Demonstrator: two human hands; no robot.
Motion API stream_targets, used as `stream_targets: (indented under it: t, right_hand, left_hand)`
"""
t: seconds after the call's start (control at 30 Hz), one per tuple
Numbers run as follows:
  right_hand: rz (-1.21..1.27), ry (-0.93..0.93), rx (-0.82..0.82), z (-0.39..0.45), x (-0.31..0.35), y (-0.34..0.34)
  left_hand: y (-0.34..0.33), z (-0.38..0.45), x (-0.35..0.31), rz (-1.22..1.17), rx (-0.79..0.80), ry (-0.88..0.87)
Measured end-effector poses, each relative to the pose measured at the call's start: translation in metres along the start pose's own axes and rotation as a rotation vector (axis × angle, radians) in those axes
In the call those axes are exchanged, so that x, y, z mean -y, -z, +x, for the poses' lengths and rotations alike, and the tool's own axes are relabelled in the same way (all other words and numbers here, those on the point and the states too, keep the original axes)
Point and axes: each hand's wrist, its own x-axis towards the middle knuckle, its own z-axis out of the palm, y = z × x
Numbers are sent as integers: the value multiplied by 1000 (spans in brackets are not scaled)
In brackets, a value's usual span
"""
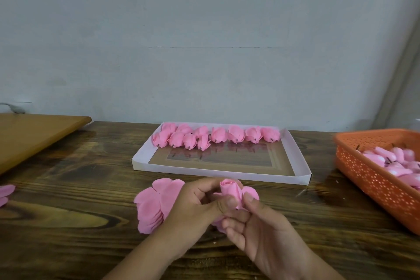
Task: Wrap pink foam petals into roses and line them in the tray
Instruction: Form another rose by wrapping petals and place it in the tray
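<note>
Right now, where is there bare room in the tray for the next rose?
The tray is bare across its near half, between the row of roses along the far wall and the near wall. The far left is crowded, roses doubled up. Both hands hold the rose.

A dark, strongly grained wooden table filled the lower half of the view, and a lighter brown wooden board lay at its far left corner, its rounded corner jutting over the tabletop. On the right edge sat an orange perforated plastic basket, tilted in view and cut off by the frame. Behind it all stood a plain grey-blue wall with a faint horizontal line across it, a pale strip of something slanted up the far right side, too blurred to identify, and a small grey curved object showed at the left above the board.
</note>
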Motion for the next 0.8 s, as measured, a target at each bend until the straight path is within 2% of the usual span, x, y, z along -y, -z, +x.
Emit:
stream_targets:
  t: [0.2,0.6,0.8]
  right_hand:
    - [31,80,-22,1,-4,5]
    - [46,-23,36,-2,6,6]
    - [36,-106,179,-3,9,9]
  left_hand:
    - [-2,0,7,123,16,-89]
    - [5,1,2,268,139,-161]
    - [9,-1,1,214,193,-83]
